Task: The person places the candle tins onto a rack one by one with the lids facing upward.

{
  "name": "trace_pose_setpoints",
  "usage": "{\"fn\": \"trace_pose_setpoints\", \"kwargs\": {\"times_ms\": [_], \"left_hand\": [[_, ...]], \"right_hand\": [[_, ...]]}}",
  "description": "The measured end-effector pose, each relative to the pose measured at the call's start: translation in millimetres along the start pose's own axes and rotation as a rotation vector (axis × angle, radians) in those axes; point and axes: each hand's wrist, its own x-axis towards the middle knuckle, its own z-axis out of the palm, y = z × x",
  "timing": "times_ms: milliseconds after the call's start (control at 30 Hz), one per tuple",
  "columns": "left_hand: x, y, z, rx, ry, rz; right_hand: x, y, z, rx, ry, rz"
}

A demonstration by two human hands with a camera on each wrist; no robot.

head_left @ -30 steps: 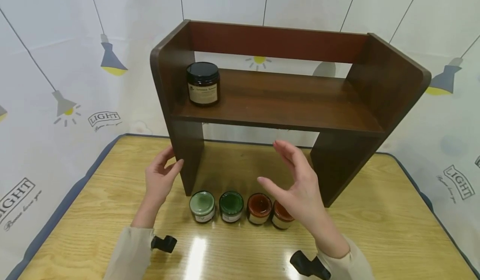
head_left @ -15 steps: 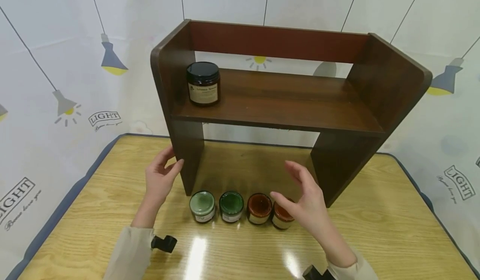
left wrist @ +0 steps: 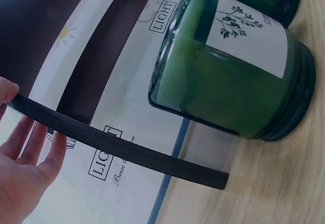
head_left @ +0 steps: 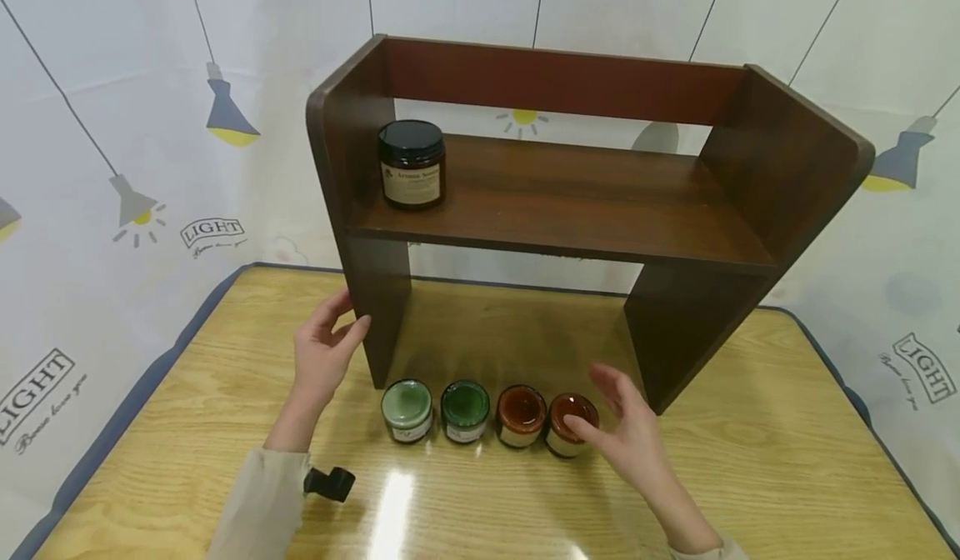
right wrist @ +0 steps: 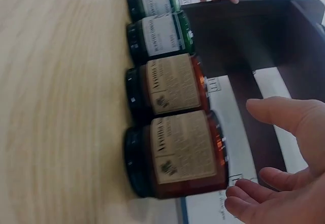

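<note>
My left hand point(head_left: 322, 347) holds the left side panel of a dark brown wooden shelf point(head_left: 562, 202), thumb on its front edge and fingers on the outer side. Four-fingered and spread, my right hand point(head_left: 633, 435) is beside the right amber candle jar point(head_left: 562, 438), the thumb overlapping its top in the head view; the right wrist view shows a gap between palm and jar. In the same row stand another amber candle jar point(head_left: 519, 417), a dark green one point(head_left: 465, 410) and a light green one point(head_left: 407, 410), all upside down on their dark lids.
A black-lidded candle jar point(head_left: 412, 165) stands upright at the left end of the upper board. The shelf's right side panel point(head_left: 697, 327) rises behind my right hand. A wood-grain table point(head_left: 757, 452) lies under everything, with a patterned white backdrop point(head_left: 150, 43) behind.
My right hand has come down and slightly right, from above the amber jars to beside the rightmost one. The left hand stays on the shelf panel, and the jars have not moved.
</note>
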Motion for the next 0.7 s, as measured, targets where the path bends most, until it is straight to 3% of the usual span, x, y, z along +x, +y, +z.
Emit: {"fn": "trace_pose_setpoints", "kwargs": {"times_ms": [433,700], "left_hand": [[0.3,0.0,0.1,0.001,0.004,-0.011],[0.1,0.1,0.1,-0.004,0.003,-0.005]], "right_hand": [[-5.1,33.6,8.7,0.122,-0.164,0.161],[-9.6,46.1,15.2,0.128,-0.196,0.185]]}}
